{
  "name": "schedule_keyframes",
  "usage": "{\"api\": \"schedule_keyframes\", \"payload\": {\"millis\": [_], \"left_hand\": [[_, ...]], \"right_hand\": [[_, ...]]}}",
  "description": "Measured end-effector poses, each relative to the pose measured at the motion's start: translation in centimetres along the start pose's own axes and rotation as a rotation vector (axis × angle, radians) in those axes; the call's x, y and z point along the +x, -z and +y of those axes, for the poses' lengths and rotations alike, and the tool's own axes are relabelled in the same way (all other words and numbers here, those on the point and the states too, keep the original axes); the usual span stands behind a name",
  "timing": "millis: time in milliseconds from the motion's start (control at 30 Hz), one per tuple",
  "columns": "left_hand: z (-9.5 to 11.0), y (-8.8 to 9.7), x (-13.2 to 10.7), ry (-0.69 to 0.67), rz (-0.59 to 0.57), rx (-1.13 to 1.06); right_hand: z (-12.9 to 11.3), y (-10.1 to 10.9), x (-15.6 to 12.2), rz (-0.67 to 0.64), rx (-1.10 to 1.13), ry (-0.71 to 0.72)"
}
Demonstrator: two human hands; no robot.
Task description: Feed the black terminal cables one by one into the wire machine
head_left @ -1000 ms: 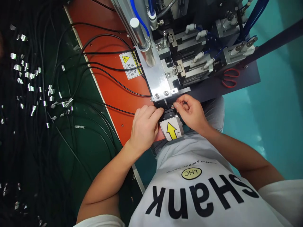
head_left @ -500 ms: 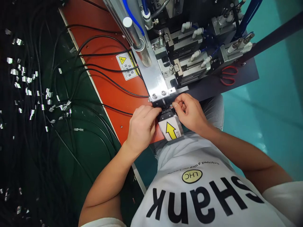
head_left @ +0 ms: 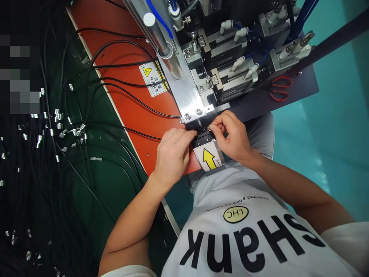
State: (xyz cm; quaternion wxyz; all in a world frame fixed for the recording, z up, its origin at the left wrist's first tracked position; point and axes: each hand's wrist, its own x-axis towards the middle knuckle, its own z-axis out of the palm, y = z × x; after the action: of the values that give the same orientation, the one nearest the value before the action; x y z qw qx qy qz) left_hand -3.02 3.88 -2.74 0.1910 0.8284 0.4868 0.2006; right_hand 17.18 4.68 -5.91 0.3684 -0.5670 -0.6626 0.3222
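Observation:
My left hand [head_left: 173, 154] rests on the orange machine plate [head_left: 129, 96], fingers curled, its tips pressed together at the left side of a small black fixture [head_left: 203, 134] under the metal press head [head_left: 191, 100]. My right hand [head_left: 233, 134] pinches something tiny at the fixture's right side; what it holds is too small to name. A white label with a yellow arrow [head_left: 209, 157] sits just below the fixture, between both hands. A black cable [head_left: 138, 130] runs toward my left fingers.
Many black cables with silver end clips [head_left: 60, 130] lie on the green table on the left. Pneumatic cylinders with blue hoses [head_left: 236, 65] fill the machine behind. Red scissors [head_left: 279, 88] lie on the dark plate at right. A warning sticker [head_left: 151, 79] is on the orange plate.
Both hands stay at the fixture with small finger shifts; the view has drifted slightly, so the machine sits a little more to the left.

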Motion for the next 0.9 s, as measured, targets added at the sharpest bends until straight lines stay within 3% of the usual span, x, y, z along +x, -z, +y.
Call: {"api": "schedule_keyframes", "payload": {"millis": [133, 233, 400, 533, 633, 800, 900], "left_hand": [[0.0, 0.0, 0.0, 0.0, 0.001, 0.005], [-0.1, 0.0, -0.1, 0.002, 0.0, 0.006], [-0.1, -0.1, 0.0, -0.012, -0.02, 0.008], [-0.2, 0.1, 0.1, -0.039, -0.037, 0.005], [-0.3, 0.2, 0.3, -0.067, -0.039, -0.007], [-0.4, 0.2, 0.3, -0.075, -0.026, 0.001], [-0.4, 0.2, 0.3, -0.09, -0.02, 0.009]], "right_hand": [[-0.1, 0.0, 0.0, 0.013, -0.013, -0.022], [-0.3, -0.2, 0.0, 0.008, 0.027, -0.115], [0.2, -0.3, 0.4, -0.106, 0.176, -0.364], [1.6, 0.2, 0.7, -0.215, 0.319, -0.459], [1.8, 0.9, 0.1, -0.178, 0.344, -0.409], [0.9, 1.7, -0.9, -0.11, 0.165, -0.108], [0.9, 1.8, -0.3, -0.139, 0.257, -0.239]]}}
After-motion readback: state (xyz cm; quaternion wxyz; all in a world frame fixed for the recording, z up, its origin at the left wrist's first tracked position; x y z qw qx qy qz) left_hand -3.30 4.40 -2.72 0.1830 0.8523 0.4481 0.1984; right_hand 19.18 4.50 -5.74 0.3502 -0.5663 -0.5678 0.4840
